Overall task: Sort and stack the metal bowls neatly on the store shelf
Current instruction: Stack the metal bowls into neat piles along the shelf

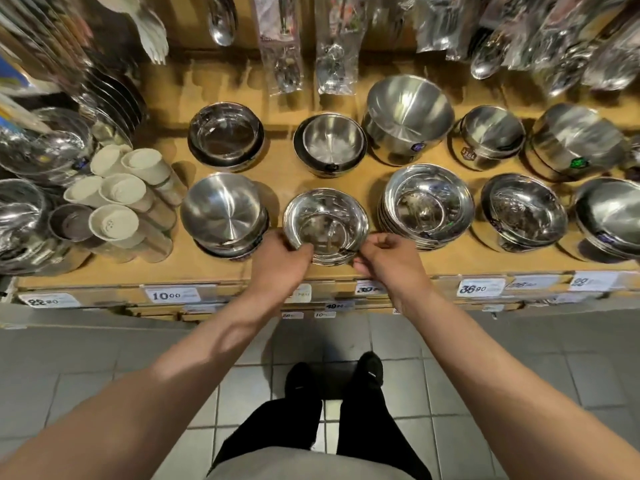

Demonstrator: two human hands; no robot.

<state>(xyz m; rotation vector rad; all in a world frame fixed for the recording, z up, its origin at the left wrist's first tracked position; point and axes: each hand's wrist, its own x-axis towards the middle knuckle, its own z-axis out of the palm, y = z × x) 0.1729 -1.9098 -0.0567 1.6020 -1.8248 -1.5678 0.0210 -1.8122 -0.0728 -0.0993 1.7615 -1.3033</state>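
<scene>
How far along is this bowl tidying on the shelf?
Well along, it seems. Most bowls on the wooden shelf already sit nested, such as the shiny stack right of centre. In hand: the left hand and right hand grip the small front-centre stack by its near edge. Left: the brushed stack beside it looks tilted and may need straightening.

Both forearms are bare, with no sleeves, watch or rings showing on the left hand (pixel 282 259) or the right hand (pixel 389 259). Well below the fingers (pixel 304 251), a light grey garment (pixel 304 467) covers the torso at the bottom edge. Black trousers (pixel 277 431) cover both legs, ending in black shoes (pixel 371 370) with a small white mark on each.
</scene>
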